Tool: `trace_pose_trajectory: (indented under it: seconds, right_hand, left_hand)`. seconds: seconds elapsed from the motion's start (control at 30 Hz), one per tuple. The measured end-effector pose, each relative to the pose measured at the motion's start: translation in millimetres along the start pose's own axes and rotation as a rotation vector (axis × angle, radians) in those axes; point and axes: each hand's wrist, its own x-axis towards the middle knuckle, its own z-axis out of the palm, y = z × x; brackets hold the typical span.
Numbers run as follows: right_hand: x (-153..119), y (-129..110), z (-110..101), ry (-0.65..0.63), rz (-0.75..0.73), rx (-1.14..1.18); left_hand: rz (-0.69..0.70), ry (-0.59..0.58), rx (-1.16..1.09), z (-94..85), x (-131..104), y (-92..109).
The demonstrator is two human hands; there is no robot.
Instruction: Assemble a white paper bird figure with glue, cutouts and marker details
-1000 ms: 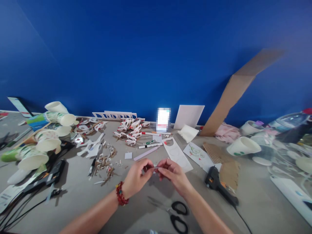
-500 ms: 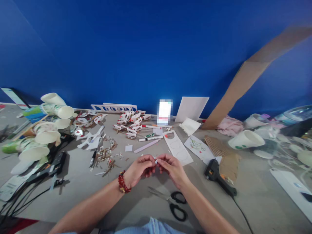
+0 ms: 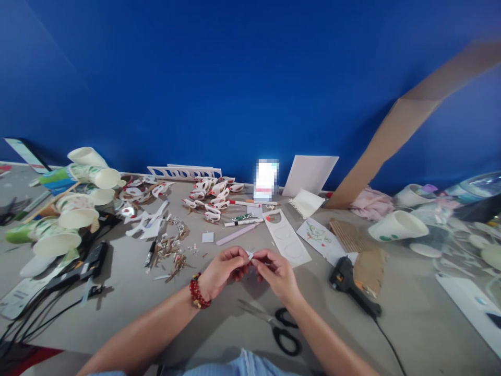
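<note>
My left hand (image 3: 227, 268), with a red bead bracelet (image 3: 199, 291) at its wrist, pinches a small white piece (image 3: 250, 256) between thumb and fingers. From the other side my right hand (image 3: 275, 272) grips the same piece; it looks like paper or card, but most of it is hidden by the fingertips. Below the hands lie scissors (image 3: 270, 319) with black handles, blades parted and pointing left. Just beyond the fingers are a light purple strip (image 3: 238, 235) and a white sheet with drawn ovals (image 3: 287, 239).
A black glue gun (image 3: 354, 287) with its cord lies at right, beside torn cardboard (image 3: 370, 269). Paper scraps (image 3: 172, 253) and a craft knife (image 3: 150, 253) are at left. Several white cut-outs with red tips (image 3: 213, 194) pile up at the back. Paper cups (image 3: 58, 243) lie at far left.
The fingertips have shifted slightly on the small white piece, and more of it shows between them. The whole view has drifted a little; other things stay put.
</note>
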Motion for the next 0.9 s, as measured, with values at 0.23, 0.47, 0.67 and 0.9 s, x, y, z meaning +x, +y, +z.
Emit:
trace_pose_trajectory:
  seconds: [0.23,0.47,0.67,0.9]
  right_hand:
    - [0.4,2.9,1.0,0.03,-0.047,-0.099]
    - [-1.7,3.6,-1.1,0.018,-0.08,-0.189]
    - [-2.0,3.7,-5.1,-0.03,-0.251,-0.392]
    - [1.5,-4.4,-13.3,-0.159,-0.512,-0.619]
  left_hand:
    - [0.044,0.024,0.046,1.4,2.2,-0.6]
    - [0.069,0.032,0.091,1.9,3.8,-3.2]
    - [0.049,0.029,0.096,1.4,3.8,-4.8]
    - [-0.046,-0.02,0.077,-4.9,4.0,-2.2]
